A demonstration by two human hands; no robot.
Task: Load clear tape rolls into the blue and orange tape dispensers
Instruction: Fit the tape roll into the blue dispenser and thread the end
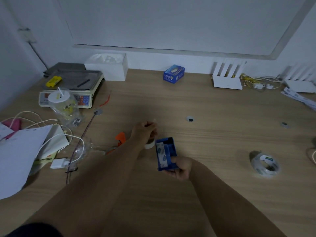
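Note:
My right hand (181,166) grips the near end of the blue tape dispenser (165,153), which is held just above the wooden desk (213,108), its open inside facing up. My left hand (145,131) is closed on a small clear tape roll (149,144) right at the dispenser's far left corner; the roll is partly hidden under my fingers. The orange dispenser (120,136) lies on the desk to the left, mostly hidden behind my left forearm. A larger clear tape roll (265,164) lies on the desk at the right.
A weighing scale (71,90), a plastic cup with a straw (64,105), papers (22,151) and white charger cables (68,158) crowd the left side. A tissue box (109,66), a small blue box (174,73) and white routers (228,77) line the back wall.

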